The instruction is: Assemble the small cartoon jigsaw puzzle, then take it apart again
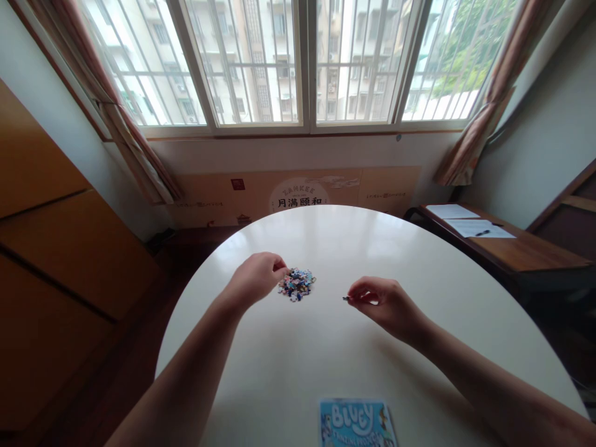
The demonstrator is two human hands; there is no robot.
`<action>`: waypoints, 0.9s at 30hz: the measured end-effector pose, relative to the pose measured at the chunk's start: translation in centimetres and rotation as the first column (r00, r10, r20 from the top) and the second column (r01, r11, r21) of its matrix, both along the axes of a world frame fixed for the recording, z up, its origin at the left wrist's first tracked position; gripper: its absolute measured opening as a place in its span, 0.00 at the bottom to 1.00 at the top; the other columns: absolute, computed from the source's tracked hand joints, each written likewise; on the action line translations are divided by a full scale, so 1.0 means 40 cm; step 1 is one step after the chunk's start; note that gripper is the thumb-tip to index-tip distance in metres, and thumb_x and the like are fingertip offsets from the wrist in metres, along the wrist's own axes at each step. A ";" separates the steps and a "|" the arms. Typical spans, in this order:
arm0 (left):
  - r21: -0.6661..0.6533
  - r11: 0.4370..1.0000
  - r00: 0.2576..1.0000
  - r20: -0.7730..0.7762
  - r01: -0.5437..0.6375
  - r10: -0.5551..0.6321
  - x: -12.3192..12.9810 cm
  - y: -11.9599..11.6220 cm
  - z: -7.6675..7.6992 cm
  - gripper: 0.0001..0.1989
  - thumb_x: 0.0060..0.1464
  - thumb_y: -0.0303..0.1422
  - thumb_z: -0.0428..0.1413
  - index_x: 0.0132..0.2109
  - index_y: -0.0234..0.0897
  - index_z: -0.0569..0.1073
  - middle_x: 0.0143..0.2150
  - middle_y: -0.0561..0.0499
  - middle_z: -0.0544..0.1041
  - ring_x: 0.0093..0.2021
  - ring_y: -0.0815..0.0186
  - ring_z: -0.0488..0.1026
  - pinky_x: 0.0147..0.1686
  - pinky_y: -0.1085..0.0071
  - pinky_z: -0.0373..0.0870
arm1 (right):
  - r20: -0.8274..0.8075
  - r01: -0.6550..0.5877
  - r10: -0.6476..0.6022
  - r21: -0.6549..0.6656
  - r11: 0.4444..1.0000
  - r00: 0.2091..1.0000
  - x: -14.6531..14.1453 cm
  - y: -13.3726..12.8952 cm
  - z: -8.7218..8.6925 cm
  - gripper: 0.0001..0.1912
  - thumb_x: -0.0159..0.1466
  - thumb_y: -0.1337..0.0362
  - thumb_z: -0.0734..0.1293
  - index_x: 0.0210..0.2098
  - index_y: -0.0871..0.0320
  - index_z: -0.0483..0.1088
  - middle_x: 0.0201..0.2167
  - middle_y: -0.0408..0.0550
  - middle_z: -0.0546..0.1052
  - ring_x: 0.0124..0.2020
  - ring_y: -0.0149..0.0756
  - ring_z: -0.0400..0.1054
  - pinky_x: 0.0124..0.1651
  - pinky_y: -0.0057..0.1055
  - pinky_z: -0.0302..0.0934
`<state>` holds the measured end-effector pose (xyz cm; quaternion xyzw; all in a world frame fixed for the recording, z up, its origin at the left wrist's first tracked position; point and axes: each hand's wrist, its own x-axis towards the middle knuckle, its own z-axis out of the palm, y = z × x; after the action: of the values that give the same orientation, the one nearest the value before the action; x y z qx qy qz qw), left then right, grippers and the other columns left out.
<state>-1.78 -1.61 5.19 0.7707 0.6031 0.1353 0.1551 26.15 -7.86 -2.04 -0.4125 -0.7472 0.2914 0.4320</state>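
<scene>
A heap of small multicoloured jigsaw puzzle pieces (pixel 298 285) lies on the white round table (pixel 288 372). My left hand (pixel 263 272) is at the heap's upper left edge, its fingers closed together; whatever they may pinch there is hidden. To the right of the heap, my right hand (pixel 376 297) pinches a small dark puzzle piece (pixel 345 298) between thumb and fingertips, just above the tabletop or touching it; I cannot tell which. Near the table's front edge lies a blue box or booklet marked "Bluey" (pixel 356 422), cut off by the frame.
A wooden side table (pixel 554 245) at the right bears white papers (pixel 479 228) and dark pens. Behind the round table are a printed beige panel (pixel 205 192) and barred windows with tied curtains (pixel 128 133). An orange-brown cabinet (pixel 46 248) stands at the left.
</scene>
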 end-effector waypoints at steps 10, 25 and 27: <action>-0.214 0.973 0.993 -0.058 0.087 -0.102 -0.004 0.023 -0.034 0.11 0.52 0.38 0.56 0.30 0.37 0.78 0.27 0.51 0.77 0.29 0.64 0.71 0.27 0.71 0.59 | 0.070 -0.034 0.034 0.001 0.999 0.997 0.008 0.003 -0.008 0.05 0.63 0.67 0.67 0.33 0.59 0.75 0.32 0.44 0.77 0.33 0.29 0.73 0.38 0.23 0.70; 0.178 0.861 0.877 -0.025 0.476 -0.479 0.124 -0.092 -0.042 0.12 0.54 0.37 0.64 0.46 0.43 0.78 0.44 0.52 0.78 0.37 0.64 0.75 0.36 0.70 0.68 | -0.004 -0.022 0.022 -0.191 0.981 1.000 0.003 0.001 0.008 0.09 0.61 0.59 0.71 0.33 0.59 0.75 0.32 0.45 0.77 0.32 0.29 0.70 0.35 0.25 0.66; 0.182 0.834 0.852 -0.052 0.521 -0.521 0.144 -0.107 -0.051 0.14 0.54 0.37 0.64 0.47 0.43 0.77 0.45 0.51 0.78 0.35 0.64 0.75 0.35 0.69 0.68 | -0.094 -0.064 0.038 -0.291 0.954 0.995 0.002 0.003 0.008 0.12 0.60 0.57 0.72 0.33 0.61 0.73 0.31 0.47 0.76 0.31 0.29 0.69 0.33 0.25 0.65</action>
<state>3.97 -5.88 3.13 0.9168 0.3551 0.1444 0.1120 26.22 -7.75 -1.72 -0.4395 -0.6866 0.4280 0.3903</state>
